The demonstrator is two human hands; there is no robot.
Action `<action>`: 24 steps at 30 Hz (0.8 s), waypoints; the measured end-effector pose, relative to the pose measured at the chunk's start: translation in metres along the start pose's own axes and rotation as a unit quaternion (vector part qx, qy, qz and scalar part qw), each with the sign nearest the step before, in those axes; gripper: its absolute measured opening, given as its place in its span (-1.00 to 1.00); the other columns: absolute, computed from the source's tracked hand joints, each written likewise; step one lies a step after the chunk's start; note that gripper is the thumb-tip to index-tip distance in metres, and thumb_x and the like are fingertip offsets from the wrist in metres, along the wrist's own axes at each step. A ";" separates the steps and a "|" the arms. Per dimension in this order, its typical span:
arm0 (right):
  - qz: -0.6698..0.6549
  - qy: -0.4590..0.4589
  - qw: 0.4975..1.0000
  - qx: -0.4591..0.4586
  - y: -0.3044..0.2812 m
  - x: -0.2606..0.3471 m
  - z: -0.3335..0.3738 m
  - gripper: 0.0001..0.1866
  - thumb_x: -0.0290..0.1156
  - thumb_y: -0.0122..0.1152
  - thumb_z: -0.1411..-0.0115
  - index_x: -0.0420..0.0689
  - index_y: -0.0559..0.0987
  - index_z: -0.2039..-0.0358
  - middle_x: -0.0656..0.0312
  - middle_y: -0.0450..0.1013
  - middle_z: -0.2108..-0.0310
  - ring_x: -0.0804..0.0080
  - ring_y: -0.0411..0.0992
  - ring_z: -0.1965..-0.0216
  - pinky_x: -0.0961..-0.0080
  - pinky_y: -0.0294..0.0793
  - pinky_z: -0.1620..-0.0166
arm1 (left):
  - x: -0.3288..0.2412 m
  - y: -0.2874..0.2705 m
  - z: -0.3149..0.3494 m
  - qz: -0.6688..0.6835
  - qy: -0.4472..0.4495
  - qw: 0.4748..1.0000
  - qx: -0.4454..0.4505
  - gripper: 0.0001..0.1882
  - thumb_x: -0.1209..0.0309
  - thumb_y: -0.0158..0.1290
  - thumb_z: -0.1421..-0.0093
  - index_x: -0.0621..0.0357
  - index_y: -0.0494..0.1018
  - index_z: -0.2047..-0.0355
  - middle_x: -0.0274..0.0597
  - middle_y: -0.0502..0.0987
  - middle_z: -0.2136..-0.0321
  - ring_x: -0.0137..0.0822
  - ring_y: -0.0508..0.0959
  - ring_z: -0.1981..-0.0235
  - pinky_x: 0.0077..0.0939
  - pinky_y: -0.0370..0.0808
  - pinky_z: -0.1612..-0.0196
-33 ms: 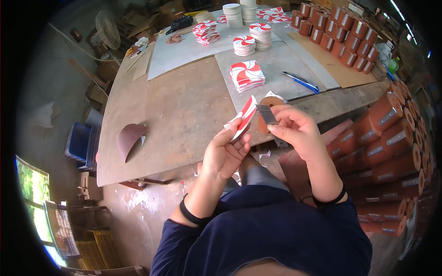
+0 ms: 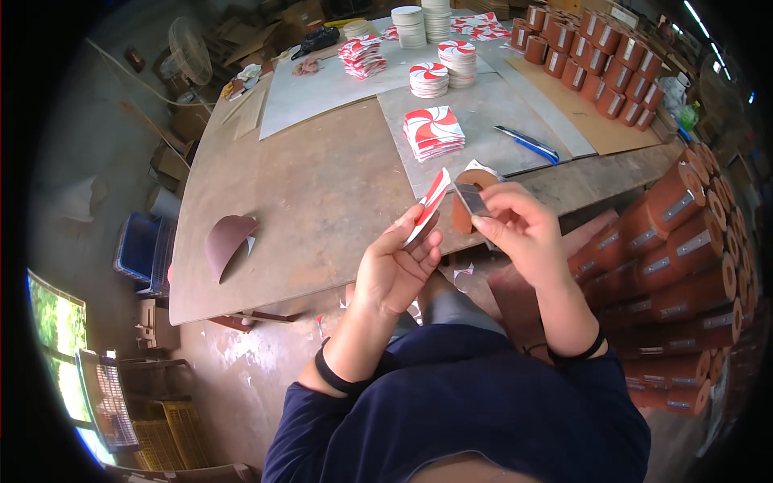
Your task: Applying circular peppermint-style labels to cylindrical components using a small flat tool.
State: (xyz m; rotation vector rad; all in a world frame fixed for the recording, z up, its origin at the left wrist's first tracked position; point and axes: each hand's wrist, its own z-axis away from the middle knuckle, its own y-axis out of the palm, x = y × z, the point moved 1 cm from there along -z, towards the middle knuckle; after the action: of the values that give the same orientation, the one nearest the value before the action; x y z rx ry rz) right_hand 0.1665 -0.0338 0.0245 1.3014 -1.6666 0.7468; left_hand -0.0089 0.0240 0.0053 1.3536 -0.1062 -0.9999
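My left hand point(image 2: 396, 256) is closed on a red-and-white swirl-printed piece point(image 2: 433, 201), held nearly edge-on, with a dark layer under it. Between the thumb and fingers of my right hand point(image 2: 522, 229) is a flat dark grey blade point(image 2: 470, 199). Its near edge lies close to the printed piece; whether they touch I cannot tell. Just behind the blade, at the table's edge, sits a reddish-brown cylinder point(image 2: 477, 177) with an open ring-shaped top, partly hidden by my right hand.
Beyond my hands lie a stack of swirl-printed squares point(image 2: 435, 133) and a blue utility knife point(image 2: 527, 145). Round printed stacks point(image 2: 428, 79) stand farther back. Brown cylinders fill the table's far right point(image 2: 592, 72) and a pile point(image 2: 684, 241) beside me. A curved brown piece point(image 2: 229, 245) lies left.
My right hand has shifted slightly to the right and down, and the blade has turned a little. The printed piece in my left hand shows less of its face.
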 end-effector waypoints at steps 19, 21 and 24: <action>0.452 -0.461 0.758 -0.094 0.031 0.009 0.009 -0.86 -0.44 0.22 0.16 -0.03 0.63 0.50 0.48 0.33 0.53 0.56 0.19 0.61 0.37 0.27 0.04 | 0.010 0.028 0.019 -0.020 0.070 0.997 0.002 -0.62 0.31 -0.15 -0.28 0.20 0.25 -0.07 -0.15 0.43 0.10 -0.28 0.44 0.12 -0.41 0.40 0.06; 0.454 -0.463 0.754 -0.102 0.032 0.008 0.008 -0.86 -0.43 0.22 0.16 -0.03 0.63 0.50 0.49 0.33 0.53 0.57 0.19 0.61 0.37 0.27 0.03 | 0.010 0.026 0.019 -0.014 0.068 0.997 0.018 -0.62 0.31 -0.14 -0.28 0.19 0.25 -0.06 -0.16 0.43 0.10 -0.27 0.43 0.10 -0.40 0.39 0.05; 0.458 -0.466 0.750 -0.106 0.031 0.008 0.008 -0.86 -0.43 0.22 0.16 -0.01 0.63 0.50 0.49 0.32 0.55 0.57 0.18 0.61 0.36 0.27 0.01 | 0.010 0.024 0.019 0.003 0.061 0.998 0.031 -0.63 0.33 -0.14 -0.28 0.19 0.26 -0.06 -0.16 0.43 0.10 -0.27 0.43 0.10 -0.40 0.39 0.04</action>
State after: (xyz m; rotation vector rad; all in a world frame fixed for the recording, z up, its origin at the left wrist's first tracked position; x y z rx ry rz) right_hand 0.1334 -0.0360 0.0301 0.5884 -3.2033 0.3588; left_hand -0.0014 0.0001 0.0258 1.4671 -0.0501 -0.9123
